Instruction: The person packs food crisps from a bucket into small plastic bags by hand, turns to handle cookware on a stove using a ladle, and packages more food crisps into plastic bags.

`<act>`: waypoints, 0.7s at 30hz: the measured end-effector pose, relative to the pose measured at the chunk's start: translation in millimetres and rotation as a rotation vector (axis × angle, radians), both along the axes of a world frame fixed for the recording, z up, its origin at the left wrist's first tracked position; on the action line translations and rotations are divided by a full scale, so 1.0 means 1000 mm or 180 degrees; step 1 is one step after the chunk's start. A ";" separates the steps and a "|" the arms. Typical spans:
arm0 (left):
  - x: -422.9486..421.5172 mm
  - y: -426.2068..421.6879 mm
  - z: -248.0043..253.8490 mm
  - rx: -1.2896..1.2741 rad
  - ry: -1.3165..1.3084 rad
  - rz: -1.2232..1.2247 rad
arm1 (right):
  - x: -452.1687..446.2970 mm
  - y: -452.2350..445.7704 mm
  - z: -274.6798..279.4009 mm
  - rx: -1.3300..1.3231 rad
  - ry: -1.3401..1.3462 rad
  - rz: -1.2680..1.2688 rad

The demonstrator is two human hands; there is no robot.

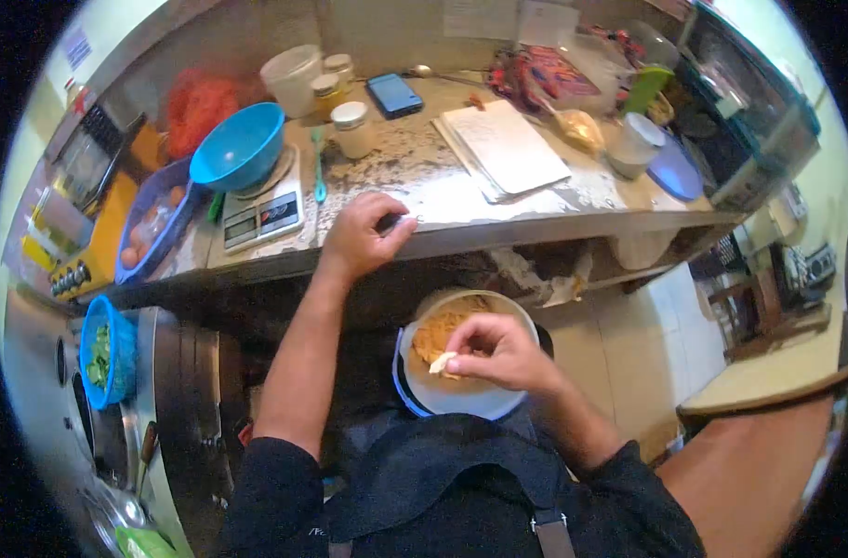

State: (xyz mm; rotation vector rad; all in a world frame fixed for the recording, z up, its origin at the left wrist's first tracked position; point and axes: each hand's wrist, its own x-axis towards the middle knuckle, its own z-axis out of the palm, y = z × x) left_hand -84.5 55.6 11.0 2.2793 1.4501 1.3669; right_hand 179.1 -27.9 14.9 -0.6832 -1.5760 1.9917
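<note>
My left hand [366, 234] is at the front edge of the counter, fingers curled in loosely, with nothing showing in it. The kitchen scale [266, 214] and a small turquoise spoon [319, 177] lie to its left. Below the counter edge, a round white tub [470, 402] stands in front of my body, holding an orange-brown crumbly mixture [433, 337]. Over it, my right hand [503, 352] pinches a small pale piece [441, 365] between thumb and fingers. The piece's exact kind cannot be told.
On the counter are a blue bowl [238, 147] on the scale, lidded jars [351, 130], a phone [394, 96], an open notebook [503, 149] and a cup [635, 146]. A purple basket [159, 223] holds eggs. At left, a blue basket [120, 358] holds green vegetables.
</note>
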 end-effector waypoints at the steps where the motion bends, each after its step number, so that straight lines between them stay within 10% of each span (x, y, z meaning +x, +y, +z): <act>1: 0.000 0.000 0.001 -0.0026 0.0008 0.0012 | 0.007 -0.004 0.024 0.0424 0.0334 -0.0283; 6: 0.003 -0.001 0.001 -0.0155 -0.0193 0.0054 | 0.028 -0.028 0.102 0.1350 0.2626 -0.0230; 14: 0.017 -0.050 -0.020 0.0464 0.0151 -0.0359 | 0.032 -0.048 0.128 0.2162 0.3350 0.0502; 19: 0.031 -0.124 -0.101 -0.0309 -0.0250 0.0219 | 0.063 -0.032 0.119 0.1915 0.2496 0.0463; 21: 0.036 -0.162 -0.143 -0.1325 -0.1308 0.0614 | 0.085 -0.014 0.089 0.2335 0.0671 -0.0429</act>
